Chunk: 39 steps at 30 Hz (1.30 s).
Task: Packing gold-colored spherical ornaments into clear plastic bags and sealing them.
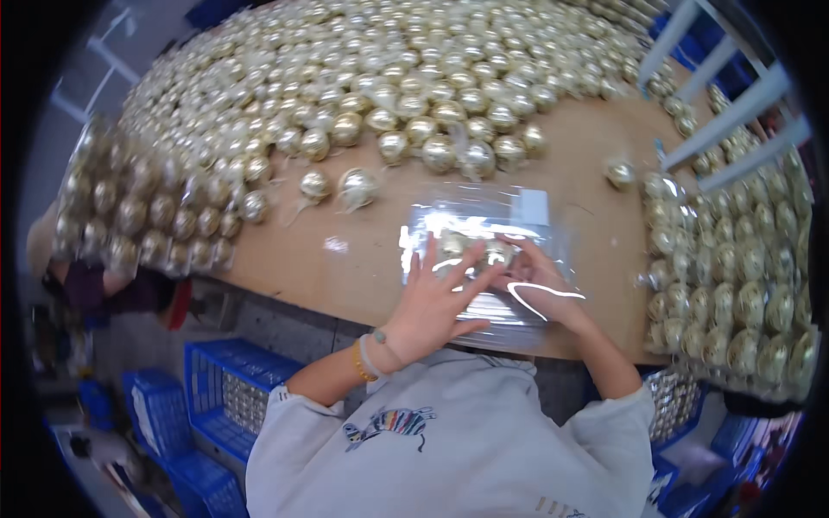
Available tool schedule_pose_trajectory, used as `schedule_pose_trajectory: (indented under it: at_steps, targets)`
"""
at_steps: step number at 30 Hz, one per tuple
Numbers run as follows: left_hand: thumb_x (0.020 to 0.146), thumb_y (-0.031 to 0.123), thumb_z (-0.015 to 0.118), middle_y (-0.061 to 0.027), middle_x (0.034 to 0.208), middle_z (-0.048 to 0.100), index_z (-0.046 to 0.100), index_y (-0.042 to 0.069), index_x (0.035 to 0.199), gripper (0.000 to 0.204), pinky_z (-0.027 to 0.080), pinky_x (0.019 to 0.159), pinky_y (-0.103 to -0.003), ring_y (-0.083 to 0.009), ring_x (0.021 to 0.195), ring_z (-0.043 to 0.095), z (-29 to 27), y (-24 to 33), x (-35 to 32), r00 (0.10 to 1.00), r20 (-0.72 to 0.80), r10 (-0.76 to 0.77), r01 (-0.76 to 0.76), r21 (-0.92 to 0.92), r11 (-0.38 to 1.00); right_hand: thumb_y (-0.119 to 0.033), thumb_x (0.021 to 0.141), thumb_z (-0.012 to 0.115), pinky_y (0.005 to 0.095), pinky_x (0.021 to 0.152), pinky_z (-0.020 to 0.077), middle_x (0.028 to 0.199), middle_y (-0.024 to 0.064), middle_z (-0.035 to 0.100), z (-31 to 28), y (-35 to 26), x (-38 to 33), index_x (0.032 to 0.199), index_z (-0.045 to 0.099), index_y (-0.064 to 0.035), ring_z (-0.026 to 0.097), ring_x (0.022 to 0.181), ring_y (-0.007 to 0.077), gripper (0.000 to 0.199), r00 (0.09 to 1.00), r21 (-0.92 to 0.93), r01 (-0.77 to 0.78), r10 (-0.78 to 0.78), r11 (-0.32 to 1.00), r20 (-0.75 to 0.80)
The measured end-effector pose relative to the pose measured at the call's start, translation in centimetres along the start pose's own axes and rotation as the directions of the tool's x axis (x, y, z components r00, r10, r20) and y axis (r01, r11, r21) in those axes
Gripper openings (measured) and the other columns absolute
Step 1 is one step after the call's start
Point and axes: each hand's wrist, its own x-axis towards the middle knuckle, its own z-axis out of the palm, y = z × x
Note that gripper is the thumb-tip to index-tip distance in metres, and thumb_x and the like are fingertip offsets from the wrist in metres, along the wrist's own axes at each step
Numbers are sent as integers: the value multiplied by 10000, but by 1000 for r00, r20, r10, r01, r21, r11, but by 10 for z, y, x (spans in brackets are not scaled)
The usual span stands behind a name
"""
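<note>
In front of me on the brown tabletop lies a clear plastic package (484,335) with a white label (531,207) near its far right corner. Two shiny gold balls show at its middle, a left ball (451,245) and a right ball (498,254). My left hand (434,308) rests over the package with its fingers spread, fingertips beside the balls. A bright curved plastic edge crosses my right hand (540,281), which seems to be inside the package. Its fingers curl round the right ball.
A large heap of gold balls (389,95) covers the table's far side. Stacked clear trays of balls stand at left (142,216) and right (734,276). Pale railings (721,108) rise at far right. A blue crate (237,350) stands below the table; another person's arm (43,242) shows at left.
</note>
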Motion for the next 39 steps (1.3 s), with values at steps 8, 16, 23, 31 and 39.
schedule_pose_trajectory:
  at_steps: [8, 16, 23, 31, 39]
  targets:
    - [686, 588, 712, -107, 1484, 345, 443, 45, 1353, 902, 169, 1112, -598, -306, 1401, 262, 20, 11, 21, 982, -135, 129, -134, -25, 991, -62, 883, 646, 272, 746, 541, 1122, 156, 642, -40, -40, -30, 1440, 335, -67, 647, 930, 164, 638, 954, 285, -273, 219, 919, 206]
    - [810, 271, 689, -188, 1207, 543, 549, 57, 1195, 462, 340, 1001, -474, -360, 1138, 500, -34, -80, 10, 746, -665, -34, -256, -333, 908, -138, 922, 613, 251, 680, 502, 892, 67, 686, -134, -78, -28, 1100, 659, 12, 635, 741, 124, 238, 853, -490, -142, -145, 860, -501]
    - [888, 170, 485, -73, 874, 669, 612, 127, 1037, 200, 456, 819, -501, -235, 815, 661, -48, -327, -15, 600, -571, -560, 792, 522, 317, -96, 893, 647, 239, 657, 482, 827, 73, 679, -82, -107, -19, 1086, 670, 2, 612, 719, 105, 217, 877, -789, 34, -396, 614, -271]
    - [896, 378, 626, -83, 934, 656, 625, 28, 1094, 401, 489, 753, -315, -171, 823, 623, -92, -83, 49, 988, -81, -128, 19, -770, 637, -71, 703, 807, 331, 809, 518, 1274, 184, 581, -2, -126, -3, 1328, 510, -88, 607, 1068, 261, 692, 729, -630, 535, -685, 563, 7]
    - [908, 489, 548, -194, 1381, 482, 392, 71, 1410, 672, 372, 1041, -445, -361, 1297, 435, -42, -24, 50, 998, 22, 62, -27, -730, 683, -99, 664, 840, 307, 870, 490, 1175, 110, 597, -44, -86, -59, 1293, 502, -27, 590, 1053, 218, 717, 801, -480, 220, -438, 849, -408]
